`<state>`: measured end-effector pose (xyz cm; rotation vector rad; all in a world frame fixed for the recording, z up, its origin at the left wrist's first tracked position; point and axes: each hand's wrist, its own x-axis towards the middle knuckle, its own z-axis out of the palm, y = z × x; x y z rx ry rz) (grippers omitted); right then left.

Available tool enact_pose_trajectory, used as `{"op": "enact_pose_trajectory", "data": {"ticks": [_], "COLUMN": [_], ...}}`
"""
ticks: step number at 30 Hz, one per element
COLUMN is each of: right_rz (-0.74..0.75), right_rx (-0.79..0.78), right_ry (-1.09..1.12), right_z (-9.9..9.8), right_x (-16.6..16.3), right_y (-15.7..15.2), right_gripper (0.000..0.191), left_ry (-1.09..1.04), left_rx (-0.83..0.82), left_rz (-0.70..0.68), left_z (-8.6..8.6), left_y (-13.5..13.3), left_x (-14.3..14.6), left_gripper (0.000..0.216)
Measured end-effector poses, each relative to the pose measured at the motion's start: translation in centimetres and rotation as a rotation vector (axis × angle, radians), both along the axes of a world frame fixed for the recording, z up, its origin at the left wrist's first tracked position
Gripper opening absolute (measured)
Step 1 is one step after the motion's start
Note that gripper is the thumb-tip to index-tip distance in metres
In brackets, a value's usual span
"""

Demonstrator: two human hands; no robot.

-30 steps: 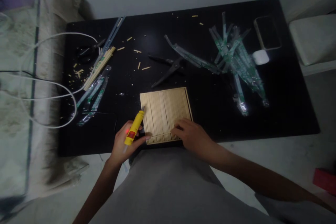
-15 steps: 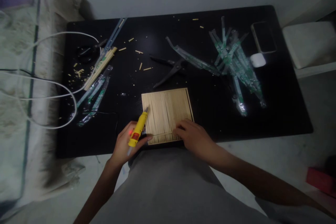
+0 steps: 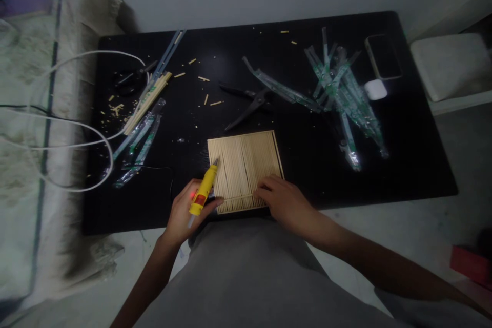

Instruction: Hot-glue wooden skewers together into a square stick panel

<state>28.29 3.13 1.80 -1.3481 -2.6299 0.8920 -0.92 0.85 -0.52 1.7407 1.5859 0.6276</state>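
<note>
A square panel of thin wooden sticks (image 3: 240,164) lies at the table's front edge, with a single stick (image 3: 238,198) laid across its lower part. My left hand (image 3: 185,210) is closed around a yellow glue gun (image 3: 203,190), whose nozzle points up over the panel's left side. A clear glue stick pokes out of its rear end. The left thumb reaches the crosswise stick's left end. My right hand (image 3: 284,200) has curled fingers pressed together at that stick's right end, on the panel; the fingertips are partly hidden.
Black-handled pliers or shears (image 3: 251,105) lie beyond the panel. Plastic wrappers (image 3: 353,97), a phone (image 3: 383,56) and a white case (image 3: 375,89) are at right. Bundled sticks (image 3: 148,105), scissors (image 3: 130,78) and a white cable (image 3: 92,139) are at left, among offcuts.
Both hands, the glue gun and the panel keep their places relative to one another. Only the camera view has shifted slightly.
</note>
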Motion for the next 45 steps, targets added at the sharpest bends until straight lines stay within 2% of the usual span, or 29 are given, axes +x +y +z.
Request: {"op": "enact_pose_trajectory", "data": {"ticks": [18, 27, 45], "right_rz": [-0.004, -0.012, -0.006], "right_rx": [0.034, 0.026, -0.113], "right_ry": [-0.012, -0.023, -0.076], "right_z": [0.2, 0.3, 1.1], "right_x": [-0.2, -0.2, -0.4], "right_y": [0.2, 0.4, 0.8], "right_gripper": [0.038, 0.041, 0.042], "left_ry": [-0.006, -0.009, -0.01], "left_rx": [-0.019, -0.01, 0.023], "left_rz": [0.02, 0.011, 0.005], "left_z": [0.1, 0.0, -0.2], "left_y": [0.1, 0.1, 0.0], "left_x": [0.1, 0.1, 0.0], "left_gripper": [0.029, 0.027, 0.027]}}
